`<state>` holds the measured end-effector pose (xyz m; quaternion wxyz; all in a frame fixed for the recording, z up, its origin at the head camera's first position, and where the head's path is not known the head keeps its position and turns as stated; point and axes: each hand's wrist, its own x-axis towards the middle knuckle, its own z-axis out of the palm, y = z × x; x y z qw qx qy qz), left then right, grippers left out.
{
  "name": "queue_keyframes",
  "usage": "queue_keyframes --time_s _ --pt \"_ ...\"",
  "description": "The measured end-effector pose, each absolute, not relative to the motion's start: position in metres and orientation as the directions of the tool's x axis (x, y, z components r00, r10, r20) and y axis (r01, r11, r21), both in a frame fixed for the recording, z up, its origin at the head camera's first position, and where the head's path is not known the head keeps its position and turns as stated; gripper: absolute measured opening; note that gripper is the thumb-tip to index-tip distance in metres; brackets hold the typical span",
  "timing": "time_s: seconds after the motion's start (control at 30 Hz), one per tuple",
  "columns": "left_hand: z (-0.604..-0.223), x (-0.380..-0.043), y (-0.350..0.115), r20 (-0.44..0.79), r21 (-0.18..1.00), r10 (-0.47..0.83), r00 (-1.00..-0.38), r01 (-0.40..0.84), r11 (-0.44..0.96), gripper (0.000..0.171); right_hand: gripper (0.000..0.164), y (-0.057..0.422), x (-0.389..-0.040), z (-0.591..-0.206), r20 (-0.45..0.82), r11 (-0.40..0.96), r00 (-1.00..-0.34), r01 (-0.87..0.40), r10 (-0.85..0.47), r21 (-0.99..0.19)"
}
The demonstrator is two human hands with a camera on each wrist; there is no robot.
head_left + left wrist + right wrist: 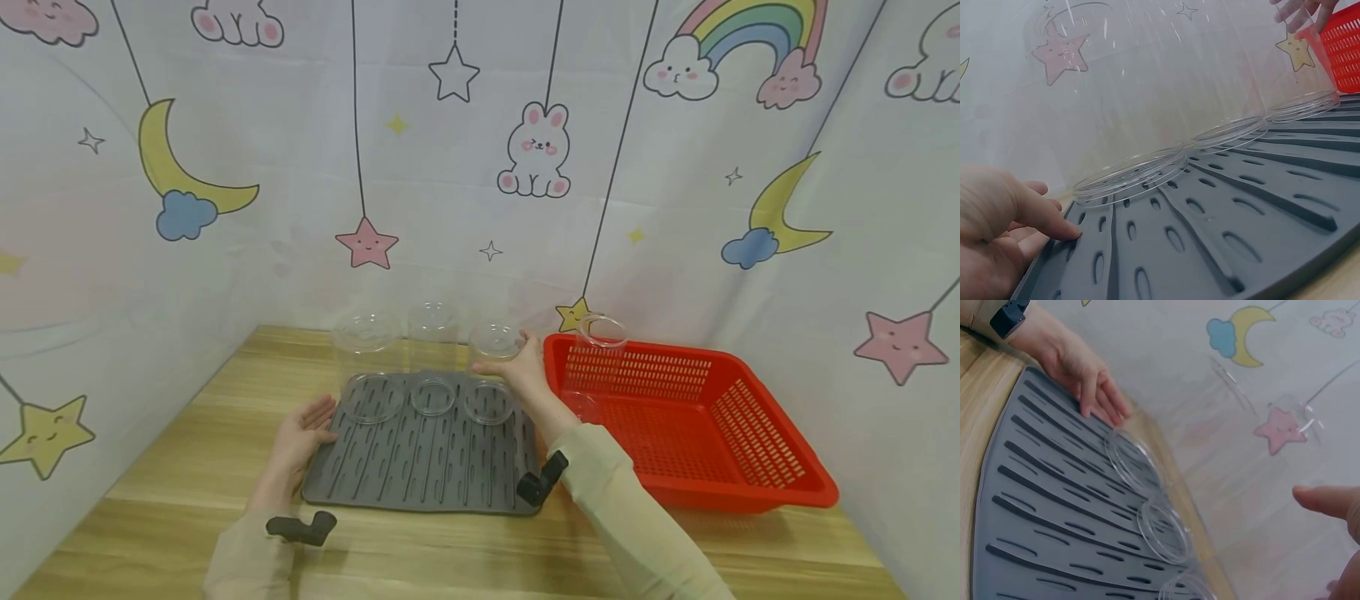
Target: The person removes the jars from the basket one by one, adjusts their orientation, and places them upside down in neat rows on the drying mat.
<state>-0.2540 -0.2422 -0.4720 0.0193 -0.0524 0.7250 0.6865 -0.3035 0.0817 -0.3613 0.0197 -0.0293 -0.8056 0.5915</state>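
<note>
On the grey ridged mat (pixel 420 467) three clear cups stand in a row along its back part. The left cup (pixel 371 398) is the widest, and the middle cup (pixel 432 396) is narrower. My right hand (pixel 525 375) holds the right cup (pixel 489 404) near its top, thumb across the front and fingers on the right side. That cup's lower ring rests on the mat. By the mat's left edge is my left hand (pixel 296 433), fingers loosely extended. In the left wrist view its thumb (pixel 1063 228) touches the mat's edge.
A red slotted basket (pixel 697 425) stands to the right of the mat. Another clear cup (pixel 602 332) is upright in its back left corner. Behind the wooden table (pixel 405 554) hangs a printed cloth (pixel 450 192) with stars, moons and rabbits.
</note>
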Motion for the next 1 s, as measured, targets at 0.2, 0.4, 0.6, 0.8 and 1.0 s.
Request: queue_keyframes --time_s 0.2,0.4,0.6,0.8,1.0 --pt "-0.472 -0.254 -0.242 -0.106 0.993 -0.051 -0.993 -0.109 0.046 0.076 0.104 0.082 -0.304 -0.361 0.001 0.308 -0.998 0.018 0.062 -0.951" --pt "-0.472 -0.255 -0.242 -0.103 0.993 -0.051 -0.993 -0.105 0.051 0.076 0.106 0.083 -0.300 -0.355 0.007 0.308 -0.998 0.011 0.056 -0.951" --pt "-0.472 -0.255 -0.243 -0.108 0.993 -0.065 -0.992 -0.111 0.036 0.078 0.108 0.086 -0.294 -0.339 0.079 0.346 -0.996 -0.060 0.041 -0.937" --pt "-0.474 -0.255 -0.243 -0.108 0.993 -0.056 -0.993 -0.110 0.035 0.078 0.108 0.100 -0.276 -0.314 0.182 0.314 -0.983 -0.171 0.006 -0.934" --pt "-0.473 -0.254 -0.243 -0.106 0.993 -0.054 -0.993 -0.108 0.049 0.076 0.104 0.120 -0.264 -0.293 0.280 0.299 -0.960 -0.270 -0.009 -0.915"
